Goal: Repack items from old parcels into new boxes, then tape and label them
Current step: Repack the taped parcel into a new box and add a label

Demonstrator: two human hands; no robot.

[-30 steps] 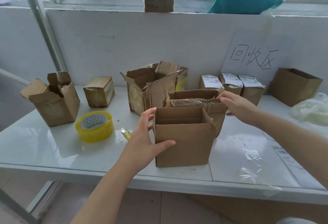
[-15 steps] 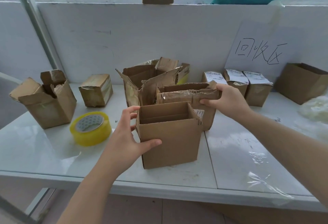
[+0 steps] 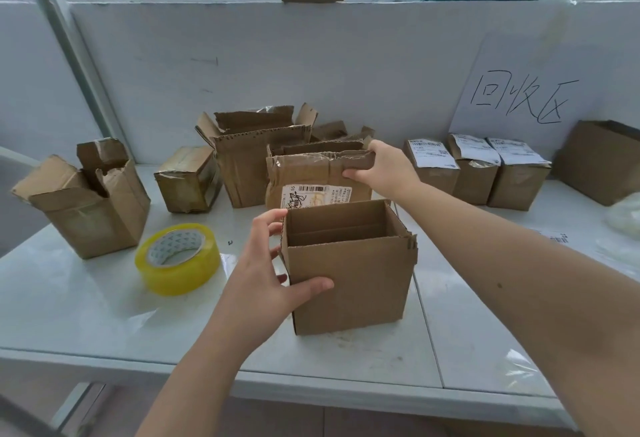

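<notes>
A clean new cardboard box (image 3: pixel 353 280) stands open-topped near the front of the white table (image 3: pixel 86 308). My left hand (image 3: pixel 266 274) grips its left front corner, thumb on the front face and fingers on the left side. Just behind it stands a worn old parcel (image 3: pixel 311 177) with a printed label on its front. My right hand (image 3: pixel 384 170) holds the right end of its crumpled top flap, fingers curled over the edge. A roll of yellow tape (image 3: pixel 178 258) lies flat to the left.
A torn open box (image 3: pixel 86 201) stands at the far left, a small taped parcel (image 3: pixel 188 178) and a tall open box (image 3: pixel 249 156) behind. Three labelled parcels (image 3: pixel 478 170) line the wall at right, beside a brown box (image 3: pixel 602 159) and crumpled plastic (image 3: pixel 627 218).
My right hand went from hovering over the old parcel to gripping its top flap. The parcel now stands higher, with its front label showing. My left hand kept hold of the new box.
</notes>
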